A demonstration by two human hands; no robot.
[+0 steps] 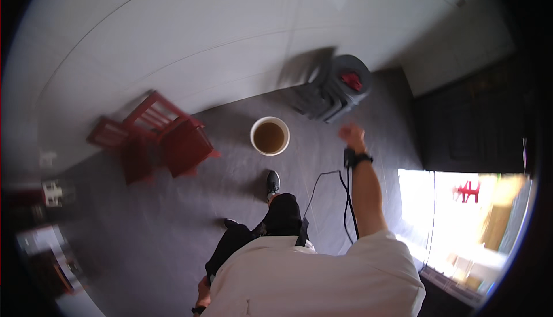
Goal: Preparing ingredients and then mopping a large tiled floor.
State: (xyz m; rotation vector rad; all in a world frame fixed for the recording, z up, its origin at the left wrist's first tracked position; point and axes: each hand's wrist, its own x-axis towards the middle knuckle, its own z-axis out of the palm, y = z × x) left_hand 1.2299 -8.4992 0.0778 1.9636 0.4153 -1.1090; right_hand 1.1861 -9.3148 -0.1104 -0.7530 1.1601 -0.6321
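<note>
On the grey floor before me stands a white bucket (pixel 270 119) with murky brown liquid (pixel 269 138) in it. My right hand (pixel 353 137) is stretched forward to the right of the bucket, its fingers blurred and curled. It is nearest to a stack of grey stools (pixel 330 90) with a crumpled red cloth (pixel 351 81) on top. A black wrist strap (pixel 362 159) with a small device and cable sits on that arm. Low at my left side hangs my left hand (pixel 204 292), partly hidden by my white shirt; its fingers cannot be made out.
Several red chairs (pixel 185 146) stand by the pale wall (pixel 173 36) at left. A black cable (pixel 348 204) runs from my right wrist to my waist. On the right, a bright doorway (pixel 414 209) opens beside dark panelling (pixel 471 122). Outside stands a red stool (pixel 468 191).
</note>
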